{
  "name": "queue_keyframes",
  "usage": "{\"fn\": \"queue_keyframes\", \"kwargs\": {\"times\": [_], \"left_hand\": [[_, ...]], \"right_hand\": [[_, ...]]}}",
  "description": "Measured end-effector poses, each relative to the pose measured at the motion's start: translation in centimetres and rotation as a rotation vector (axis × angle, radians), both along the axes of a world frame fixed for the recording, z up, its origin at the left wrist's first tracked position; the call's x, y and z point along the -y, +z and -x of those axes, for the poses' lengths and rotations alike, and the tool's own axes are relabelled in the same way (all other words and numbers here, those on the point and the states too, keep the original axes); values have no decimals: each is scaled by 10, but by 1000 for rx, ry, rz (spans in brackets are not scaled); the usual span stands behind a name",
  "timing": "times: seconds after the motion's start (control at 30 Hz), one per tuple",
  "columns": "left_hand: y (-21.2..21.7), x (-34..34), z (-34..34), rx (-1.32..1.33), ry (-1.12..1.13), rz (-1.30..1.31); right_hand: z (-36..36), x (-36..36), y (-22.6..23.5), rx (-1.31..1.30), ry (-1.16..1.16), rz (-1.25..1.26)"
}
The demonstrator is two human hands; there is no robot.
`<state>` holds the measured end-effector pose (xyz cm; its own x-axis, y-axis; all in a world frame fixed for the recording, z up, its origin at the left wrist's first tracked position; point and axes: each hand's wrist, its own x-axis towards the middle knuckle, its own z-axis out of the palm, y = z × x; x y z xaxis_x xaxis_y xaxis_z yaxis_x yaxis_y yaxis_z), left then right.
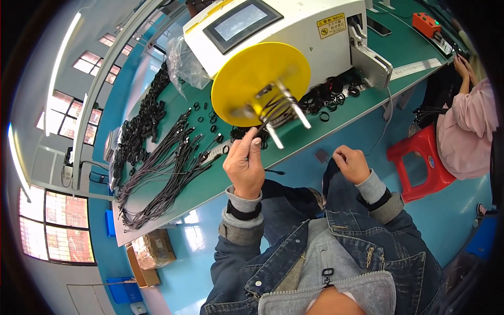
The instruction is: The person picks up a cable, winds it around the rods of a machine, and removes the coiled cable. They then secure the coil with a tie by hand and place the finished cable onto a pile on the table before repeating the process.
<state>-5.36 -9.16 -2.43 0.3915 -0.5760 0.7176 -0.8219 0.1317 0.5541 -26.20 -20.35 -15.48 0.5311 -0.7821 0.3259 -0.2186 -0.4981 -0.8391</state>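
Observation:
My left hand (244,164) is raised in front of a winding machine (294,31), thumb and fingers pinched on a dark cable. The cable (278,109) runs from my fingertips onto the metal prongs of the yellow disc (252,68), where it lies in loops. The prongs look smeared by motion. Below my left hand a black cable end (275,171) hangs past the table edge. My right hand (352,165) is curled closed above my right thigh, away from the machine, with nothing visible in it.
Grey-black cables (163,176) lie in a long bunch on the green table (210,181), left of the machine. Coiled black cables (139,131) are heaped behind them. Black rings (324,116) lie under the machine. A person in a pink sleeve (467,123) sits on a red stool (420,163) at right.

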Motion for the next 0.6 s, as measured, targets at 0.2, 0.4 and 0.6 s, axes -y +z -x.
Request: {"fn": "queue_keyframes", "kwargs": {"times": [0.2,0.4,0.6], "left_hand": [[8,17,20,205,-18,48],[39,43,34,513,-21,54],[44,42,39,361,-82,-168]], "right_hand": [[2,-1,23,61,17,0],[-19,3,93,311,6,136],[-56,13,106,298,109,181]]}}
